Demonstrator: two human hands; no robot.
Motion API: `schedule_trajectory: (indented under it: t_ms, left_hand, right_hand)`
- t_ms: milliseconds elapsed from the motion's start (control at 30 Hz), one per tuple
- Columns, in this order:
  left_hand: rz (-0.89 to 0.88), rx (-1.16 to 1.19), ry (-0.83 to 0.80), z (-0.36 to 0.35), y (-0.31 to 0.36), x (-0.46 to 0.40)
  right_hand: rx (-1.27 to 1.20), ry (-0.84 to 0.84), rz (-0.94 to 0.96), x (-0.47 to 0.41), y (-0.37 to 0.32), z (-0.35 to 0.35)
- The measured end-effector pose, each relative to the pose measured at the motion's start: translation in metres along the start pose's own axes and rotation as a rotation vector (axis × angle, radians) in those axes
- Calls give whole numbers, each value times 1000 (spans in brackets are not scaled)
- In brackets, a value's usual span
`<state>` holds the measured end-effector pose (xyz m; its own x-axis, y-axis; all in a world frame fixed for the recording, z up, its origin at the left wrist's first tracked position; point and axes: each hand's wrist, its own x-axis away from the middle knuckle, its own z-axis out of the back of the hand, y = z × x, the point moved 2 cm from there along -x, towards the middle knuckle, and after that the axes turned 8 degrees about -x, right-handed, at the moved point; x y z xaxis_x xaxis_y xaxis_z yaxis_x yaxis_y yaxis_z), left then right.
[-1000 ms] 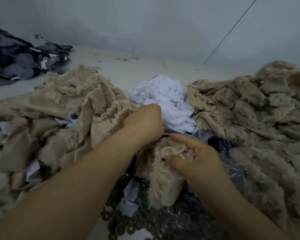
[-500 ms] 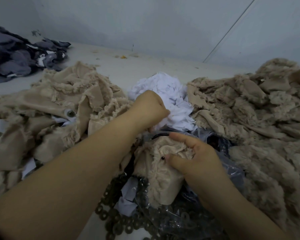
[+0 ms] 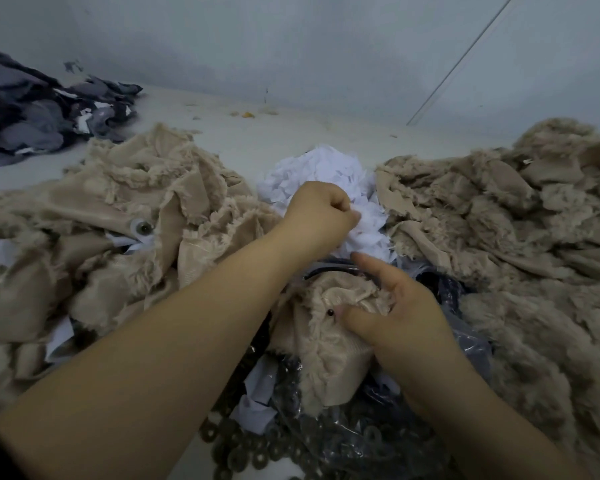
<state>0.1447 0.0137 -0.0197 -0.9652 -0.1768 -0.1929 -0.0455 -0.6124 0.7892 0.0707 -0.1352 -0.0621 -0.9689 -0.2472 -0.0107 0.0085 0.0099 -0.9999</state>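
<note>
The left hand (image 3: pixel 317 211) is curling its fingers tight, pinching white scraps (image 3: pixel 326 171). The right hand (image 3: pixel 400 313) is gripping the beige fur piece (image 3: pixel 321 334), thumb pressing, forefinger extended.

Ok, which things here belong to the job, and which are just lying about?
In hand: left hand pinching white scraps; right hand holding beige plush piece with dark stud.
Lying about: beige plush piles, grey fabric heap, bag of dark washers.
</note>
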Motion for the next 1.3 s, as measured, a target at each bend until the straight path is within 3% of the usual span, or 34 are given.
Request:
schedule_trajectory:
  t_ms: [233,367,600,800,1000,1067,1133,1200,1233,1300]
  left_hand:
    - [-79,113,-55,12,-4,15]
    - [-28,174,-84,9,-7,15]
    - [4,389,-37,23,-3,24]
    - [38,599,-145,36,-13,46]
    - [25,587,-88,37,-23,67]
    - [-4,644,-186,39,-26,75]
    - [-52,681,-499,49,-28,85]
    - [-126,520,-840,64,-26,96]
    - [-147,370,-896,68,-27,98]
    - [-88,122,-730,68,-28,93]
  right_hand:
    - [230,-76,-60,-24,-18,-2]
    - [110,-159,-123,-43,-25,-11]
    - [15,-141,-368,-55,-15,-22]
    - [69,-139,-205,-38,-17,-16]
    - [172,-191,-17,-6,-27,-14]
    - [212,-191,-9,-2,-25,-16]
    - [211,-176,-34,-3,-22,-14]
    - [247,-160,-51,-8,-21,-12]
    - [279,-153,-48,-10,-20,-11]
    - [302,-148,-47,-14,-19,-9]
